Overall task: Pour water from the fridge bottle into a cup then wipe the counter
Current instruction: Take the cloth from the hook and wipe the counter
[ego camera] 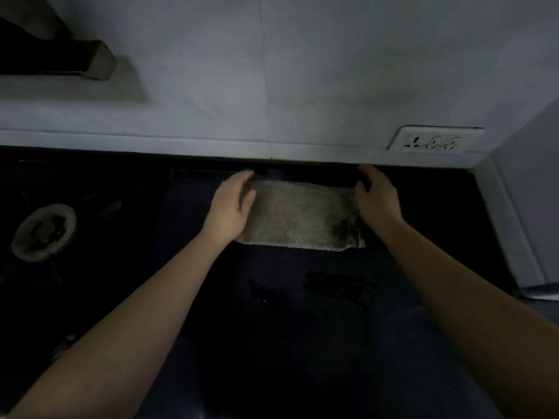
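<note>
Dim kitchen, head view. Pale tiled wall [272,71] across the top, a socket plate [435,142] low at its right end, a white appliance side [529,192] closing off the right edge. Below, dark counter [272,343] filling the lower frame, with a stove burner [44,232] at far left.

At the back of the counter, just short of the wall, a folded grey cloth [299,219], waffle-textured, lying flat, with a dark smudge near its right end. Nearer the camera, faint wet patches [338,287] glinting on the dark surface, well apart from the cloth's front edge. No bottle or cup in view.

Left hand [233,207] resting on the cloth's left end, fingers spread and loose, thumb on top, not clenched. Right hand [375,201] at the right end, fingers curled toward the far corner; whether pinching the fabric or merely touching it cannot be told in this light.

Likely the wiping step, pouring apparently over. Best done by gathering the cloth under one flat palm, keeping it folded for a thick pad, and dragging it toward the wet patches in overlapping passes from the wall outward. Even pressure across the pad to avoid streaks. Dirty right end better turned under. Burner side worth avoiding, to keep the cloth off the stove. Poor light a risk: easy to miss water on so dark a surface.
</note>
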`<move>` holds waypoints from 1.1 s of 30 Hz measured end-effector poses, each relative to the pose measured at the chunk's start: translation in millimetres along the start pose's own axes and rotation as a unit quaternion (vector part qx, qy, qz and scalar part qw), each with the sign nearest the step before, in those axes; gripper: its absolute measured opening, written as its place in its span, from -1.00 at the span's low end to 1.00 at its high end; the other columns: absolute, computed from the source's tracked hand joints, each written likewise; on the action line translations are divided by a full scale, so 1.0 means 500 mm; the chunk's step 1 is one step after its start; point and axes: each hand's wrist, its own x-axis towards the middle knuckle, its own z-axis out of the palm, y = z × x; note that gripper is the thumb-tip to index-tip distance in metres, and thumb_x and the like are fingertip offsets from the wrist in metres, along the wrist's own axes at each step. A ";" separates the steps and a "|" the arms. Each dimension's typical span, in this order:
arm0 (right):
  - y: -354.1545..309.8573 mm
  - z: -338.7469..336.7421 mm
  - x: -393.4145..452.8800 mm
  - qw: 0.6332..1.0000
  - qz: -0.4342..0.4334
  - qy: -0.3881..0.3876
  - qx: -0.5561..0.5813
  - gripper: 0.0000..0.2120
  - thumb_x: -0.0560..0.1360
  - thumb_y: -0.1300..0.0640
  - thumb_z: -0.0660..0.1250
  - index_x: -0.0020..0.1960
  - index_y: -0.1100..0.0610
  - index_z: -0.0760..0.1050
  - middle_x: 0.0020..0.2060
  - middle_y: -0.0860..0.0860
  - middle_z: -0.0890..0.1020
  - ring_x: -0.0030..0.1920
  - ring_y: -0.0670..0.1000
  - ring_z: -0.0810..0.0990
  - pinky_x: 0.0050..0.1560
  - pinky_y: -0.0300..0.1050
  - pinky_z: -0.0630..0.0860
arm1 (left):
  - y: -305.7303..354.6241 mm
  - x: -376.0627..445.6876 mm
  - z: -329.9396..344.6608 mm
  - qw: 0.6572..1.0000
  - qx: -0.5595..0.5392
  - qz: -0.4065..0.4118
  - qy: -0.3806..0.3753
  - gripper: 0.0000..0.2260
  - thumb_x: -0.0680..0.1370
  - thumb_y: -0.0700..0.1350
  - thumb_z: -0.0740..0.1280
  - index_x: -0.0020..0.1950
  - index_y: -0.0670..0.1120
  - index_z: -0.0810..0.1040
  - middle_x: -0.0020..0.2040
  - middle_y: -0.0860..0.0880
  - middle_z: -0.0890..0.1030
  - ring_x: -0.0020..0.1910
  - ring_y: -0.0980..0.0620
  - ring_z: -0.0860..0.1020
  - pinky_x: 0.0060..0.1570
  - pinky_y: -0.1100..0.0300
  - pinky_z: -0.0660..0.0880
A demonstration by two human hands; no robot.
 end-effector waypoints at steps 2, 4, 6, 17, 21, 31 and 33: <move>0.018 0.051 -0.026 0.996 -0.055 -0.061 -0.038 -0.61 0.60 0.19 0.19 0.42 0.14 0.39 0.35 0.10 0.48 0.34 0.09 0.43 0.30 -0.26 0.24 | -0.017 -0.014 0.038 0.996 0.062 0.046 -0.049 -0.64 0.66 -0.08 0.21 0.44 -0.14 0.40 0.41 -0.12 0.45 0.42 -0.07 0.37 0.47 0.10 0.16; 0.028 0.096 -0.046 0.981 -0.113 -0.129 -0.090 -0.61 0.60 0.20 0.17 0.43 0.18 0.37 0.38 0.13 0.44 0.40 0.10 0.37 0.42 -0.22 0.17 | -0.032 -0.014 0.066 0.985 0.126 0.070 -0.096 -0.63 0.66 -0.04 0.20 0.45 -0.12 0.41 0.43 -0.09 0.45 0.44 -0.05 0.35 0.47 0.11 0.11; 0.045 0.140 -0.040 0.963 -0.165 -0.139 -0.159 -0.57 0.60 0.10 0.10 0.42 0.20 0.38 0.39 0.16 0.43 0.41 0.16 0.37 0.47 0.00 0.22 | -0.043 -0.004 0.084 0.971 0.192 0.075 -0.122 -0.60 0.67 0.02 0.14 0.48 -0.08 0.37 0.47 -0.04 0.41 0.48 0.02 0.30 0.51 0.03 0.03; 0.091 0.207 -0.018 0.907 -0.087 -0.154 -0.382 -0.39 0.59 -0.28 -0.21 0.57 -0.10 -0.18 0.58 0.01 -0.10 0.56 0.07 -0.14 0.51 0.19 -0.13 | -0.110 0.031 0.139 0.913 0.333 0.050 -0.229 -0.47 0.66 0.20 -0.19 0.61 0.07 -0.16 0.62 0.08 -0.14 0.58 0.09 -0.17 0.54 -0.03 -0.20; 0.090 0.200 -0.020 0.906 -0.100 -0.158 -0.380 -0.39 0.59 -0.28 -0.18 0.57 -0.09 -0.16 0.58 0.02 -0.10 0.56 0.07 -0.14 0.50 0.20 -0.13 | -0.110 0.027 0.136 0.915 0.334 0.056 -0.218 -0.48 0.67 0.19 -0.18 0.61 0.08 -0.14 0.62 0.07 -0.12 0.58 0.08 -0.14 0.54 -0.04 -0.17; 0.115 0.176 -0.071 0.893 -0.144 -0.175 -0.390 -0.38 0.57 -0.31 -0.25 0.56 -0.12 -0.23 0.58 0.03 -0.16 0.55 0.05 -0.23 0.51 0.20 -0.17 | -0.092 -0.061 0.120 0.917 0.326 0.047 -0.226 -0.47 0.66 0.20 -0.22 0.60 0.09 -0.19 0.62 0.06 -0.17 0.58 0.08 -0.19 0.54 -0.05 -0.20; 0.121 0.167 -0.095 0.889 -0.150 -0.182 -0.393 -0.38 0.57 -0.31 -0.26 0.56 -0.11 -0.24 0.57 0.03 -0.18 0.55 0.04 -0.24 0.51 0.20 -0.17 | -0.084 -0.092 0.119 0.919 0.321 0.046 -0.224 -0.48 0.66 0.20 -0.21 0.60 0.09 -0.19 0.61 0.06 -0.18 0.58 0.09 -0.20 0.54 -0.05 -0.21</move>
